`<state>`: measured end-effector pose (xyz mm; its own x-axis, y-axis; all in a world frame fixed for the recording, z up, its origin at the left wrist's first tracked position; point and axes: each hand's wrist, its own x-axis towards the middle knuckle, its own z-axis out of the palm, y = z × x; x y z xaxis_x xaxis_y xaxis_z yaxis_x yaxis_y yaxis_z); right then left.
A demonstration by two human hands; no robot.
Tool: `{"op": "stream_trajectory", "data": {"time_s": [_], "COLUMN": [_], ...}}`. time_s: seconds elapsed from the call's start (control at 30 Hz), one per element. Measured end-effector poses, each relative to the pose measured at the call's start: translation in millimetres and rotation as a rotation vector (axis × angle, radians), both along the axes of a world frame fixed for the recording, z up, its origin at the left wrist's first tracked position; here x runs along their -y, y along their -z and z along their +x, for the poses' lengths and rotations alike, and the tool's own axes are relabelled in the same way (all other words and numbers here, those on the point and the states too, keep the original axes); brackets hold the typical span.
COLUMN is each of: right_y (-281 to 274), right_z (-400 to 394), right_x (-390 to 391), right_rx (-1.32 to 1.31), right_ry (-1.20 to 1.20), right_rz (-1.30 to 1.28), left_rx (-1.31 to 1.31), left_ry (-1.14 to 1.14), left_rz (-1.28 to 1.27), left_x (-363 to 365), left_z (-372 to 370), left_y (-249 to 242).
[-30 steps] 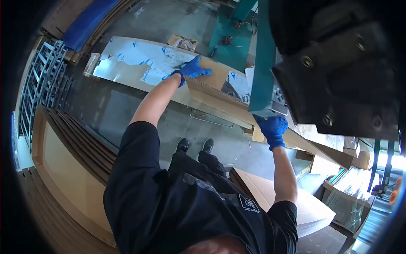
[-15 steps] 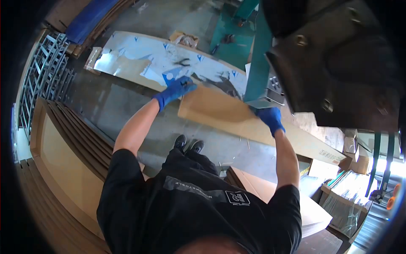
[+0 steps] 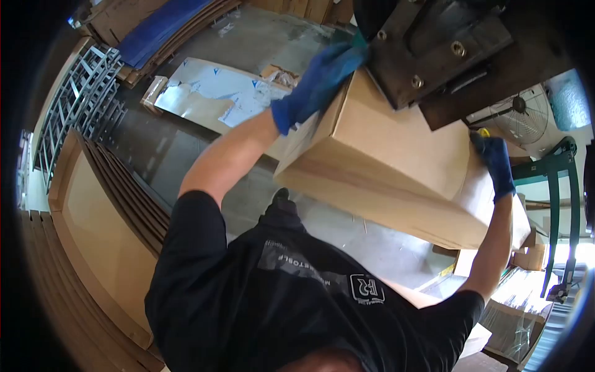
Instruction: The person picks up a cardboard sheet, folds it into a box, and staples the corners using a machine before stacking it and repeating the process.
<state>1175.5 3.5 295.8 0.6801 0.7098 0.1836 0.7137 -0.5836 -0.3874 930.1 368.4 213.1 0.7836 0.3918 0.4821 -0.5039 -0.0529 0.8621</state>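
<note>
A large cardboard box [image 3: 396, 149] is tilted up in front of me, one long side facing my body. My left hand [image 3: 322, 80], in a blue glove, grips its upper left edge with the fingers reaching over the far side. On the right, my right hand [image 3: 494, 162], also gloved in blue, holds the box near its right end. A small yellow thing [image 3: 483, 132] shows at its fingertips, too small to name. Beyond the box lies a metal sheet [image 3: 192, 93] with torn white-blue protective film.
A dark metal fixture with bolts [image 3: 434, 56] hangs close above the box. A fan [image 3: 517, 118] stands at the right. Cardboard panels [image 3: 105, 211] lean at the left, near metal frames [image 3: 80, 105]. Plastic-wrapped stacks [image 3: 514, 316] sit at lower right.
The box has come up and tilted, now hiding much of the metal sheet. My left hand moved up and right, my right hand further right. The view has shifted, bringing the fan into sight.
</note>
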Motion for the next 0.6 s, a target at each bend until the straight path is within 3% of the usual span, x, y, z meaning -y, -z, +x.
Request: {"op": "stream_trajectory", "data": {"time_s": [0.07, 0.13, 0.23, 0.27, 0.33, 0.4, 0.47, 0.53, 0.6], "right_y": [-5, 19, 4, -7, 5, 33, 50, 53, 41], "right_z": [-12, 21, 28, 29, 59, 69, 56, 38, 7], "right_x": [2, 17, -4, -12, -6, 2, -3, -3, 15], "right_rx": [0.093, 0.076, -0.112, -0.189, -0.243, -0.382, -0.306, -0.271, -0.273], "right_ry": [-0.004, -0.118, -0.006, 0.087, 0.020, 0.057, 0.069, 0.079, 0.109], "right_rz": [-0.052, 0.058, -0.048, -0.113, 0.111, 0.188, 0.528, 0.594, 0.398], "left_rx": [0.073, -0.024, -0.350, -0.337, -0.216, -0.175, -0.163, -0.238, -0.229], "left_ry": [-0.222, 0.096, 0.354, 0.271, 0.213, 0.300, 0.313, 0.294, 0.231], "left_rz": [0.218, -0.181, -0.342, -0.212, -0.208, -0.227, -0.166, -0.154, -0.159], "left_x": [-3, 13, -2, -1, -2, -2, -16, -10, 3], "left_z": [2, -6, 25, 36, 60, 58, 64, 41, 15], "left_y": [52, 54, 89, 89, 85, 104, 128, 144, 141]}}
